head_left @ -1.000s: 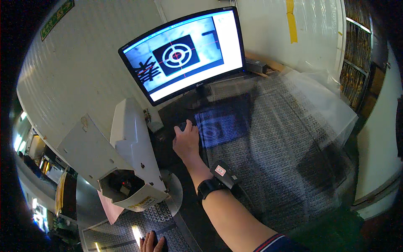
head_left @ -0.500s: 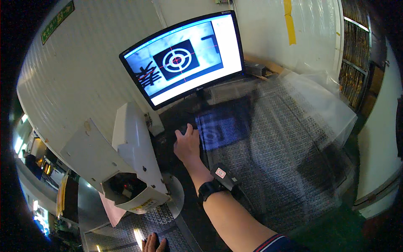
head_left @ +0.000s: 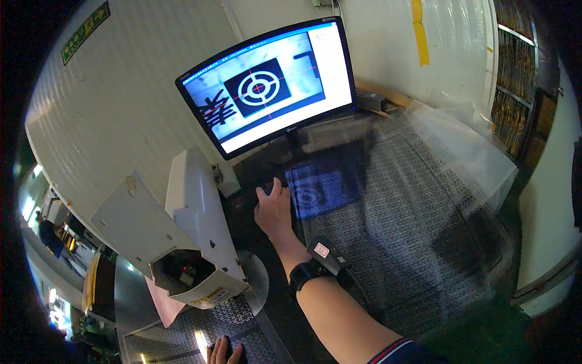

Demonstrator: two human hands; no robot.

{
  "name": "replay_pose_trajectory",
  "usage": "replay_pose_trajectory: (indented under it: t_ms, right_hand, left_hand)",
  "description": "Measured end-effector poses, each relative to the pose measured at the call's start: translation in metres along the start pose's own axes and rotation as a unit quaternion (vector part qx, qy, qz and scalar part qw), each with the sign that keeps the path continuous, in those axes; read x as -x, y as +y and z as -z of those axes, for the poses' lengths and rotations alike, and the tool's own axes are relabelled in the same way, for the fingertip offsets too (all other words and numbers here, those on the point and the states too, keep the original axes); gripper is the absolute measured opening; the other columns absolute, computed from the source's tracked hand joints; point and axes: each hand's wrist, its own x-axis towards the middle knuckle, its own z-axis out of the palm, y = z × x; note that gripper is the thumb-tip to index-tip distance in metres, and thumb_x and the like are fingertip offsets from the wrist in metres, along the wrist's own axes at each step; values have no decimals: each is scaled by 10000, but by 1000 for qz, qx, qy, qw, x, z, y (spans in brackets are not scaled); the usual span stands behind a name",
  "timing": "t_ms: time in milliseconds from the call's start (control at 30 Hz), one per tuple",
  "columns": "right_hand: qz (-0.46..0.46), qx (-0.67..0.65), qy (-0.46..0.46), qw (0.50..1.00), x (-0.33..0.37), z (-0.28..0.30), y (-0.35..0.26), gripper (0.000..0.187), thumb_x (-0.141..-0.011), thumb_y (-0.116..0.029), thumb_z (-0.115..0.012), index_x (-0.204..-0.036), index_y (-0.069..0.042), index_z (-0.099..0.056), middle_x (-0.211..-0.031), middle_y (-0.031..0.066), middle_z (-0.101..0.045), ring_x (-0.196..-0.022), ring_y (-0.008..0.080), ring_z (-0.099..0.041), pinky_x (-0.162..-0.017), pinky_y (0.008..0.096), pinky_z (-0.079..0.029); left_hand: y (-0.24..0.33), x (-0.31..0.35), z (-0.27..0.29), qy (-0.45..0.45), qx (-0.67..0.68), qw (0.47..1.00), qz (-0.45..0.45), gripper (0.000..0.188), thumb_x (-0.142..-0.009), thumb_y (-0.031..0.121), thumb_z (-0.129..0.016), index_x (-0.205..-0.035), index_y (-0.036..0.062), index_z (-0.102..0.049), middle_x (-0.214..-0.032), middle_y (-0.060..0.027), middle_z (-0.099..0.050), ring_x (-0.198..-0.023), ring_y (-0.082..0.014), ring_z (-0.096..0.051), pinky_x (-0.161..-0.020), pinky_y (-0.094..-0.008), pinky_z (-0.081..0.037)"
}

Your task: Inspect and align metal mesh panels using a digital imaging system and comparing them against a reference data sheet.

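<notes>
My right hand [head_left: 274, 209] is curled over a small dark object, mostly hidden beneath it, that looks like a computer mouse [head_left: 265, 187]. A dark watch-like band [head_left: 303, 274] circles that wrist. Beside it sits a black box-shaped device [head_left: 329, 257] with a pale label. At the lower edge, my left hand [head_left: 224, 352] rests with fingers stretched out on a dark patterned sheet [head_left: 182, 333]; only its fingers show. Behind the right hand, a monitor [head_left: 267, 85] displays a white ringed target on a black square, crossed by red lines.
A white machine housing [head_left: 197, 206] with an opening at its front stands left of my right forearm. Large see-through patterned sheets [head_left: 412, 230] cover the right side of the table. Clear plastic film [head_left: 467, 139] lies behind them. A person [head_left: 51, 236] stands in the far left background.
The view has shifted slightly. Both hands keep their places and the target on the monitor looks the same. The person in the left background shows more fully now.
</notes>
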Motion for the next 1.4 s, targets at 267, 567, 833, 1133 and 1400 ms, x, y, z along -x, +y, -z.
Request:
replay_pose_trajectory:
  t_ms: [267,567,833,1133,1400]
  right_hand:
    - [6,11,6,1000,0,-5,-1,378,-711,-151,-659,-1081,-111,-592,-1230,245,-386,-1013,408,-461,-928,450,-371]
    - [6,-5,6,1000,-1,-3,2,362,-710,-144,-649,-1064,-99,-588,-1226,247,-384,-1008,399,-457,-903,441,-384]
    - [8,1,25,1000,0,-7,2,370,-700,-130,-656,-1062,-100,-584,-1228,245,-380,-995,395,-454,-890,439,-391]
    - [9,12,28,1000,0,-9,2,355,-698,-123,-648,-1046,-95,-584,-1222,246,-387,-980,387,-462,-877,430,-394]
    - [10,10,30,999,0,-10,2,339,-697,-136,-651,-1027,-93,-588,-1223,250,-395,-976,381,-472,-874,426,-396]
  left_hand:
    - [-1,-1,0,-6,-11,1000,8,559,-856,314,-546,-1336,63,-408,-1422,-236,-277,-1318,-385,-256,-1072,-507,-158]
    - [0,0,1,-3,9,1000,-1,564,-856,313,-541,-1343,67,-398,-1425,-238,-270,-1320,-388,-256,-1076,-506,-155]
    - [2,0,2,-11,-1,1000,9,564,-853,309,-540,-1340,63,-398,-1422,-237,-273,-1321,-384,-251,-1082,-507,-142]
    - [0,1,0,-5,-2,1000,9,561,-853,307,-548,-1340,72,-400,-1422,-234,-275,-1319,-385,-253,-1083,-508,-140]
    - [1,1,0,-4,-3,1000,5,560,-858,309,-543,-1342,70,-395,-1423,-235,-271,-1321,-384,-251,-1083,-506,-142]
